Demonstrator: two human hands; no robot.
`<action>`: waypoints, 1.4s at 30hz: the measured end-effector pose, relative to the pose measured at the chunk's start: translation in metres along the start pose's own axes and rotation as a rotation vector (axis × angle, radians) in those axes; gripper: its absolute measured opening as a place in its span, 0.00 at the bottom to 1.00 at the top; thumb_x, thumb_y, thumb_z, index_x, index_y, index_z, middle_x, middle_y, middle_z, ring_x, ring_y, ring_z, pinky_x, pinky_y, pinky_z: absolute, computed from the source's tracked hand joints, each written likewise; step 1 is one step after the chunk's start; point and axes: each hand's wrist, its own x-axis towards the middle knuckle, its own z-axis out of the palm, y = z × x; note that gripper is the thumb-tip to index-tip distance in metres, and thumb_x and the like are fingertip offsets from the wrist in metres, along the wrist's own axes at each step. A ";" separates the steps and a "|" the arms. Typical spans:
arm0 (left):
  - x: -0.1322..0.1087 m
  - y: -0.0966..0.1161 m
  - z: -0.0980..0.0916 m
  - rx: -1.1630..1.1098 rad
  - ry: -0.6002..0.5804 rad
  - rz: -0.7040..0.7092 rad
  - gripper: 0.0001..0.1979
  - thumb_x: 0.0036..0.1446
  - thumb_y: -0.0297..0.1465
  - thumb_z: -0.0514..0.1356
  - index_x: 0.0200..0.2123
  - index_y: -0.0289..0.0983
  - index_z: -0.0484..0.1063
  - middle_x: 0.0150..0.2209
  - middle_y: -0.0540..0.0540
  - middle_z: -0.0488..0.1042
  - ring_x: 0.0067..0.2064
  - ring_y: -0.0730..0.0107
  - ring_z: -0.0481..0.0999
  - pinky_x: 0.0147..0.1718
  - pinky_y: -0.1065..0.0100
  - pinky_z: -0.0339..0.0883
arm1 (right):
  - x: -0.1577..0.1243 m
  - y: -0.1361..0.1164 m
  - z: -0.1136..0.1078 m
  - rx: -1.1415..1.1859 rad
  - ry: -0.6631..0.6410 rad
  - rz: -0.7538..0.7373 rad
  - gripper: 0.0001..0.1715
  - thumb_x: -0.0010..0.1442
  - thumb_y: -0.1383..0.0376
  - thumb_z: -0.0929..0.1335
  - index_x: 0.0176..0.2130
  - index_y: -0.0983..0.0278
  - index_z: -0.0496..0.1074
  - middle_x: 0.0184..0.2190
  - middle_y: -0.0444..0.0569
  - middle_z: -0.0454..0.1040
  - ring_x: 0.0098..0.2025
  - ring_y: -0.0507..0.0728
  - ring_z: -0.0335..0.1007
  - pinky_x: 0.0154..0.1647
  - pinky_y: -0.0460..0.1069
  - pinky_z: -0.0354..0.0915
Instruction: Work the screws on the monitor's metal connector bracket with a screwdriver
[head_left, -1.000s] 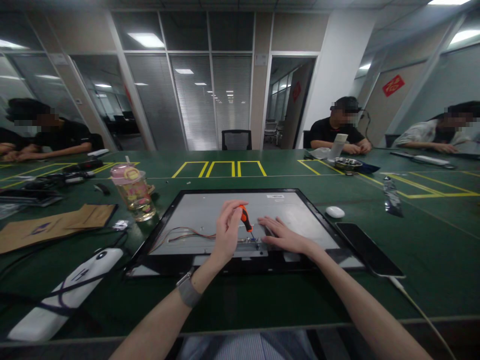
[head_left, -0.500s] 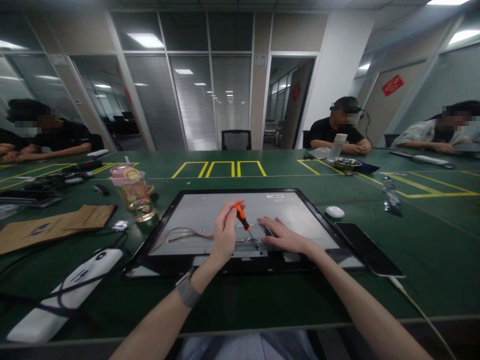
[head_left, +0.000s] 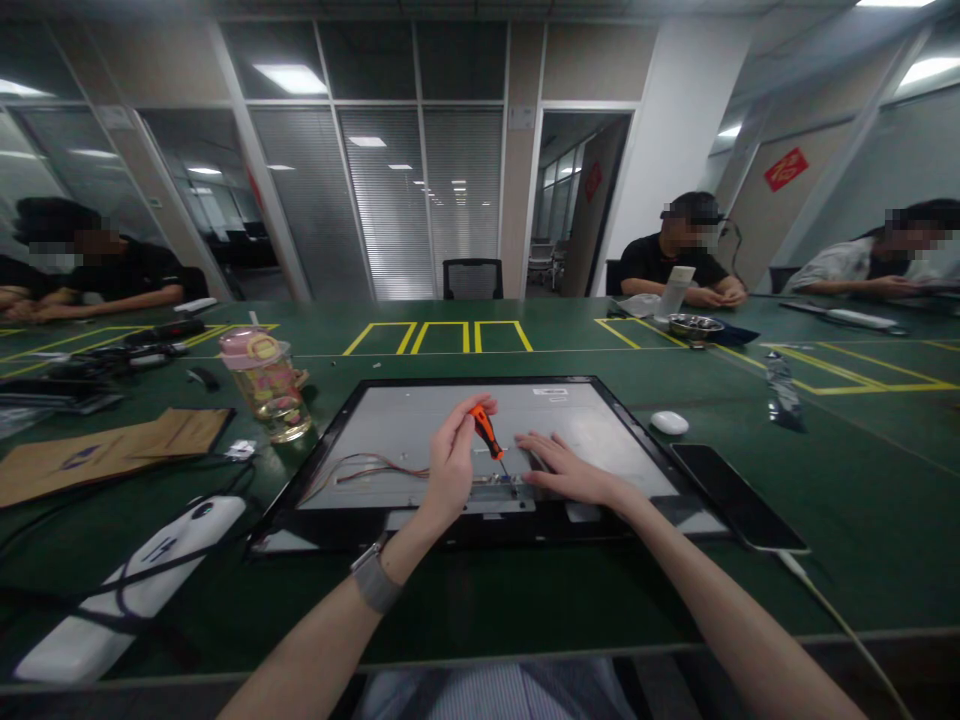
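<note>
A flat display panel (head_left: 360, 420) with a grey metal back and black frame lies in front of me. My left hand (head_left: 452, 460), with a watch on its wrist, grips an orange and black screwdriver (head_left: 487, 434) near the handle's top. The screwdriver leans, its shaft pointing down to small blue and metal parts (head_left: 506, 480) low on the panel. My right hand (head_left: 566, 470) rests beside that spot with fingers spread on the metal back, holding nothing I can see. Thin coloured wires (head_left: 375, 460) run leftward across the panel from behind my left hand.
Left of the panel are a pink-lidded bottle (head_left: 268, 385), a brown paper bag (head_left: 112, 450) and a white power strip (head_left: 135, 590) with black cable. On the right lie a white case (head_left: 670, 423) and a cabled phone (head_left: 739, 497). People sit across the green table (head_left: 465, 600).
The screwdriver and my left hand have shifted very slightly; the tip stays at the same parts. My right hand has kept its place.
</note>
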 end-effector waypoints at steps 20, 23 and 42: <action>0.000 0.004 0.001 0.024 -0.033 0.027 0.15 0.63 0.30 0.51 0.47 0.38 0.74 0.47 0.43 0.73 0.50 0.65 0.72 0.52 0.63 0.63 | -0.001 0.000 0.000 0.008 0.002 0.000 0.34 0.64 0.50 0.60 0.63 0.62 0.56 0.67 0.53 0.50 0.69 0.64 0.38 0.66 0.64 0.29; -0.001 0.003 0.002 0.022 -0.039 0.009 0.15 0.62 0.32 0.53 0.49 0.38 0.73 0.44 0.43 0.74 0.47 0.65 0.73 0.49 0.63 0.65 | -0.001 0.000 -0.001 0.005 -0.001 -0.002 0.32 0.64 0.51 0.61 0.63 0.61 0.57 0.67 0.53 0.50 0.68 0.64 0.38 0.66 0.65 0.30; 0.000 0.001 0.002 0.068 0.028 0.059 0.09 0.56 0.33 0.61 0.40 0.38 0.77 0.38 0.46 0.70 0.39 0.70 0.72 0.41 0.69 0.67 | -0.001 0.001 0.000 0.008 0.008 -0.010 0.34 0.64 0.49 0.60 0.63 0.61 0.56 0.66 0.53 0.51 0.68 0.64 0.38 0.66 0.64 0.30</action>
